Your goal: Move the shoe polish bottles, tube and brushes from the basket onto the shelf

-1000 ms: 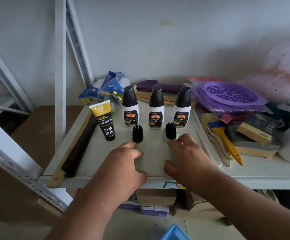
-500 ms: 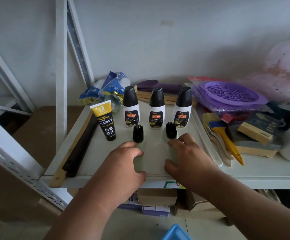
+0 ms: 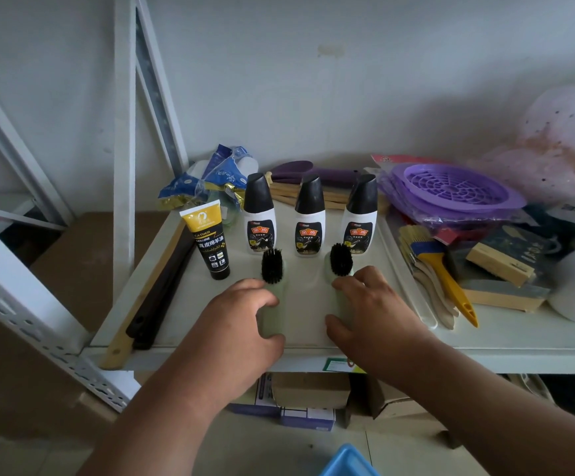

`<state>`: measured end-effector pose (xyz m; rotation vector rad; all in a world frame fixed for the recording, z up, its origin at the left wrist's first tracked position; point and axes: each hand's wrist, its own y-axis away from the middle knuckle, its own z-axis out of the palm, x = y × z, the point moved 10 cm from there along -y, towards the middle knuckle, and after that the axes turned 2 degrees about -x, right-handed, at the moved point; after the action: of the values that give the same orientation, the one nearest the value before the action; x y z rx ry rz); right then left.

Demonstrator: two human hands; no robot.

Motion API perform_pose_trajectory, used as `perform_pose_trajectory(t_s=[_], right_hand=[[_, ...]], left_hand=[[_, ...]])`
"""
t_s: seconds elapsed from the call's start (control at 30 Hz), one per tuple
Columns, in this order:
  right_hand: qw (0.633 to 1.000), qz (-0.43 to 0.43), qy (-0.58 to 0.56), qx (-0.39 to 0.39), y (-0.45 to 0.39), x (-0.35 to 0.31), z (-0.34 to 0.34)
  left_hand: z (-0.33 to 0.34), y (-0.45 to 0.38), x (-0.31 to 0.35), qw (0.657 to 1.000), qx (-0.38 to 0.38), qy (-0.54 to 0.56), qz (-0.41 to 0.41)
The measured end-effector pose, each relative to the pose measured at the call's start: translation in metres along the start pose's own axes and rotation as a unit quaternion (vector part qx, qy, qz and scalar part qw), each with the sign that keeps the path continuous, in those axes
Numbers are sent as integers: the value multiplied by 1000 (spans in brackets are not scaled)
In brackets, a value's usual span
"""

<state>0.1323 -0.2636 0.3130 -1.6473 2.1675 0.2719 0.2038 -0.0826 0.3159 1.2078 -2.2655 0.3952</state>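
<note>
Three white shoe polish bottles with black caps stand in a row on the white shelf (image 3: 313, 304): left bottle (image 3: 259, 218), middle bottle (image 3: 309, 221), right bottle (image 3: 361, 219). A yellow and black tube (image 3: 208, 240) stands on its cap to their left. Two pale green brushes with black bristles lie in front of the bottles. My left hand (image 3: 241, 324) grips the handle of the left brush (image 3: 272, 269). My right hand (image 3: 368, 310) grips the handle of the right brush (image 3: 340, 262). A corner of the blue basket (image 3: 348, 462) shows at the bottom edge.
A long wooden and dark stick (image 3: 155, 297) lies along the shelf's left edge. Blue packets (image 3: 210, 180) sit behind the tube. To the right are a purple strainer (image 3: 454, 190), a yellow-handled paintbrush (image 3: 440, 273) and wooden blocks (image 3: 499, 262). Boxes (image 3: 306, 396) stand under the shelf.
Both hands stay on the brush handles on the shelf. The picture has barely shifted; nothing else has moved.
</note>
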Motion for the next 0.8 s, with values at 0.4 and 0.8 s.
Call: perform_pose_trajectory(t_s=[0.4, 0.8], right_hand=[[1000, -3, 5, 1, -2, 2, 0], [1000, -1, -6, 15, -6, 9, -2]], left_hand=[[3, -1, 2, 1000, -11, -2, 2], [4, -4, 3, 1000, 5, -7, 4]])
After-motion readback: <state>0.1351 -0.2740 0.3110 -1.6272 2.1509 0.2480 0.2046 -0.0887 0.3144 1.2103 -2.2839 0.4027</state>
